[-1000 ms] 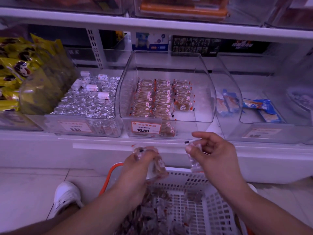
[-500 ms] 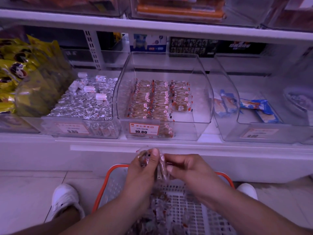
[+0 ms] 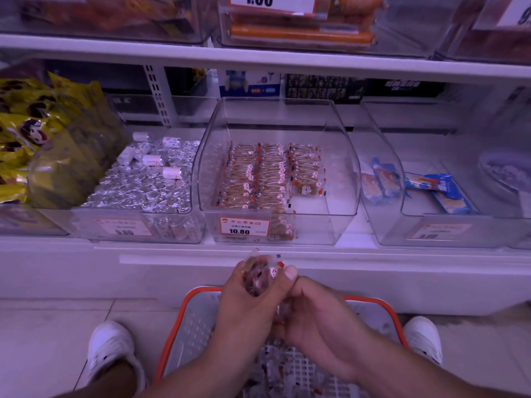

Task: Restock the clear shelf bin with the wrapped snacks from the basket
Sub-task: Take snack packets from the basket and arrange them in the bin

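The clear shelf bin (image 3: 339,179) stands at the middle of the lower shelf, with rows of brown wrapped snacks (image 3: 258,176) lying in its left and centre part. Below it, a white basket with an orange rim (image 3: 385,305) sits on the floor and holds loose snacks. My left hand (image 3: 247,303) grips a small bunch of wrapped snacks (image 3: 260,272) above the basket. My right hand (image 3: 316,311) presses against the left and pinches the same bunch, its thumb on top.
A bin of silver foil pieces (image 3: 138,191) stands left of the snack bin, with yellow bags (image 3: 26,133) beyond it. A clear bin with blue packets (image 3: 431,188) stands to the right. The upper shelf edge (image 3: 258,58) overhangs. My white shoes (image 3: 109,351) flank the basket.
My right hand came in from the right with its snack and joined the left. Both hands now hold one bunch together, and the view has moved closer to the shelf.
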Motion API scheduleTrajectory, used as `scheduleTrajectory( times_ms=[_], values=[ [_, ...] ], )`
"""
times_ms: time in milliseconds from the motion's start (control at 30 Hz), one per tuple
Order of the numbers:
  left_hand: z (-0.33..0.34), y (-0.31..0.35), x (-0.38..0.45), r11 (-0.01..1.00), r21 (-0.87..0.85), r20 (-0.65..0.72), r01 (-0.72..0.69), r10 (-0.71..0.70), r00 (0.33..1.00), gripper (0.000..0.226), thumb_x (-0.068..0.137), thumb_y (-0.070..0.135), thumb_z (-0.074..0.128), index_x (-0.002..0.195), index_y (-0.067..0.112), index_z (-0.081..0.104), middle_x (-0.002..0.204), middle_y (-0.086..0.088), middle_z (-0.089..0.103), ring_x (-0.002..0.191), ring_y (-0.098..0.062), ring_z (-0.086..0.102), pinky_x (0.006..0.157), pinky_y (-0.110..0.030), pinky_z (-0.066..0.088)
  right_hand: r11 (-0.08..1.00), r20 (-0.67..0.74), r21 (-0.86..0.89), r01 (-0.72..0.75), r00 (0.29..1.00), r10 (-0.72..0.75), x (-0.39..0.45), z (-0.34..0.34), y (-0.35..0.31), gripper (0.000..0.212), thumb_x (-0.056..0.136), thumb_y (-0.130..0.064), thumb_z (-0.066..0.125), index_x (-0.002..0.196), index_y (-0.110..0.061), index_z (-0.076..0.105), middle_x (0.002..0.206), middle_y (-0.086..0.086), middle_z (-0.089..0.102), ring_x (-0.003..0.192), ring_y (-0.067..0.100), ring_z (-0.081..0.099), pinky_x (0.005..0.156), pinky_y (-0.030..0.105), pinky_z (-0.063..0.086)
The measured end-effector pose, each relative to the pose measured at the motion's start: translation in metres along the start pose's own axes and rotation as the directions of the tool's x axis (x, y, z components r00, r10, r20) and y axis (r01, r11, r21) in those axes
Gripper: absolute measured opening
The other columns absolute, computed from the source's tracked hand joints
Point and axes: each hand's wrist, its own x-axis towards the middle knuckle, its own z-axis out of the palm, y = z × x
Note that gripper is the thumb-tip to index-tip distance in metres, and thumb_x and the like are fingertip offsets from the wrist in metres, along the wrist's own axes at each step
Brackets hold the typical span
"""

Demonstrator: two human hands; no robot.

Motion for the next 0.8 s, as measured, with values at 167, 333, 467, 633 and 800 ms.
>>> scheduleTrajectory(
  times_ms=[167,333,467,633,800],
  values=[
    [0.0,0.009,-0.001,0.998,0.024,0.049,-0.061,0.06,0.997,0.052,0.067,0.054,0.071,0.092,0.009,0.068,0.074,0.003,0.072,0.069,-0.001,0.067,0.059,-0.014,0.051,0.995,0.031,-0.036,0.096,0.995,-0.095,-0.002,-0.002,-0.01,0.038,0.082,-0.006,0.056,0.114,0.013,0.064,0.117,0.023,0.063,0.098,0.027,0.058,0.087,0.038,0.049],
    [-0.007,0.016,0.0,0.988,0.052,0.033,-0.143,0.141,0.989,0.061,0.07,0.058,0.065,0.081,-0.002,0.063,0.064,-0.004,0.062,0.06,-0.007,0.057,0.055,-0.016,0.045,0.986,0.039,-0.114,0.124,0.992,-0.12,-0.003,0.0,-0.006,0.04,0.087,-0.013,0.056,0.124,0.001,0.065,0.125,0.016,0.067,0.111,0.023,0.065,0.099,0.038,0.053],
    [-0.008,0.018,-0.001,0.997,0.053,0.152,-0.051,0.043,0.988,0.052,0.084,0.058,0.061,0.108,0.012,0.061,0.076,0.008,0.072,0.069,0.003,0.065,0.059,-0.008,0.047,0.83,0.053,-0.526,0.185,0.981,-0.185,-0.006,-0.005,-0.011,0.033,0.093,-0.027,0.06,0.124,-0.019,0.068,0.126,-0.005,0.068,0.119,0.009,0.062,0.102,0.026,0.046],
    [-0.007,0.016,0.004,0.996,0.079,0.243,0.041,-0.06,0.968,0.068,0.076,0.065,0.054,0.125,0.018,0.06,0.1,0.007,0.076,0.094,-0.005,0.07,0.073,-0.016,0.051,0.769,-0.003,-0.579,0.273,0.942,-0.336,-0.005,-0.004,-0.008,0.043,0.079,-0.04,0.059,0.12,-0.031,0.069,0.123,0.0,0.07,0.121,0.018,0.062,0.107,0.05,0.045],
    [-0.006,0.039,0.013,0.997,0.079,0.303,0.007,-0.031,0.952,0.069,0.074,0.063,0.065,0.12,0.012,0.062,0.097,-0.01,0.076,0.081,-0.008,0.07,0.065,-0.02,0.054,0.759,0.061,-0.543,0.36,0.918,-0.392,-0.008,0.0,-0.025,0.038,0.084,-0.03,0.063,0.12,-0.02,0.069,0.106,0.005,0.073,0.09,0.018,0.069,0.077,0.037,0.056]
  ],
)
